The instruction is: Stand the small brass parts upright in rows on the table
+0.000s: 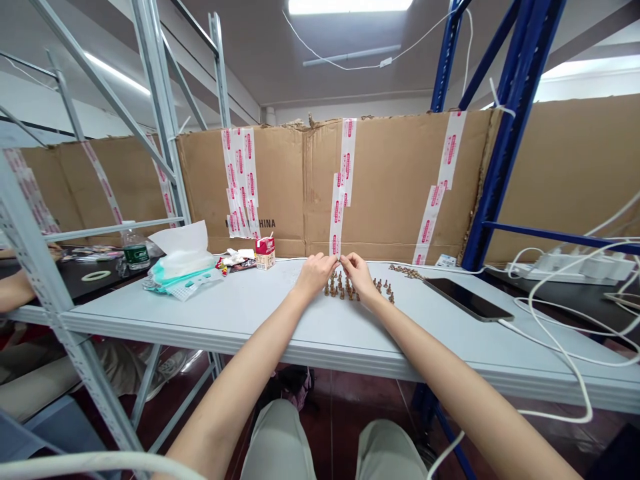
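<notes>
- Brass-coloured pieces (342, 285) stand upright in a close group on the desk (245, 313), beneath and between the two hands, set back from the front edge.
- Nearest, the person's knees (283, 440) sit below the desk's front edge; both forearms reach in over that edge and converge.
- A white cable (573, 360) runs from the phone's near end and loops out over the front edge on the right.
- The black phone (470, 299) lies flat, slanted, with desk surface between it and the right forearm.
- The left hand (316, 272) and right hand (359, 273) meet at the group's far side, fingers drawn narrow, tips together; I cannot tell whether they are closed on a piece, as the spot is too small.
- Teal face masks (183, 281) lie toward the left end; a wide stretch of desk surface separates them from the left hand.
- A loose pile of similar brass-coloured parts (407, 271) lies right of the group, just beyond the phone's far end.
- A red-and-cream drink carton (265, 253) stands near the back edge, left of the hands.
- Behind, a taped cardboard panel (390, 180) closes off the back, between a grey metal upright (163, 107) and a blue post (500, 167).
</notes>
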Tool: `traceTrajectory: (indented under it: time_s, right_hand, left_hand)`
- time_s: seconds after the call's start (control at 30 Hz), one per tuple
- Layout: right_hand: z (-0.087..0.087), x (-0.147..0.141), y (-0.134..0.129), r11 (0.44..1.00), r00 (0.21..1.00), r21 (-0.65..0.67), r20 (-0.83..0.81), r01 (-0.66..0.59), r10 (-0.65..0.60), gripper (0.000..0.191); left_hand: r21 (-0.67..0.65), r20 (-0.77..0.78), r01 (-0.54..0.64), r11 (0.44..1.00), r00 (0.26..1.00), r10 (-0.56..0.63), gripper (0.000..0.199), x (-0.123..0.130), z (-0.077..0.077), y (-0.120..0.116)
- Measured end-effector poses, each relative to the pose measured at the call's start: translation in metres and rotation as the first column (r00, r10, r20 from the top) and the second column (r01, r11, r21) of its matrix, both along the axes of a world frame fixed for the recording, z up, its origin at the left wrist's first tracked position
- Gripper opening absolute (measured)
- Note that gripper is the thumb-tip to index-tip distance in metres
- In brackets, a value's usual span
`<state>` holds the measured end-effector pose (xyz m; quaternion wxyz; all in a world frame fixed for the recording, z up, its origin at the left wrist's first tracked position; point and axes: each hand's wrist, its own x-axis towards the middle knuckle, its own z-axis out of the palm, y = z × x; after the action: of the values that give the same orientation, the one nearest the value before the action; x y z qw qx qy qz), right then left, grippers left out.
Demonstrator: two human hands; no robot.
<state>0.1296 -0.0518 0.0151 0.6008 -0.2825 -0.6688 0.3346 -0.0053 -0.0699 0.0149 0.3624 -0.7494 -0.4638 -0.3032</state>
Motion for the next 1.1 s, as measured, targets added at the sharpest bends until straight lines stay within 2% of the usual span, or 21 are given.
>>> traceTrajectory:
  time_s: [0.3,0.5,1.1]
  right_hand:
    - [-0.0004,0.0012,0.0012,1.0,1.0,0.009,0.0,0.0,0.0,0.035]
    - [-0.0013,0.0,0.0027,1.0,1.0,0.013,0.007,0.004,-0.004,0.034]
    - [-0.0007,0.0012,0.0027,0.999,0.999,0.041,-0.004,0.033,-0.033,0.031]
  left_hand:
    - [0.032,-0.021,0.015,0.999,1.0,-0.015,0.029,-0.0007,-0.0015,0.0025]
    - [-0.005,-0.031,0.008,1.0,0.999,-0.008,0.036,0.0001,-0.0007,0.0019]
    - [0.004,0.0,0.028,1.0,1.0,-0.028,0.031,-0.0002,-0.0005,0.0007]
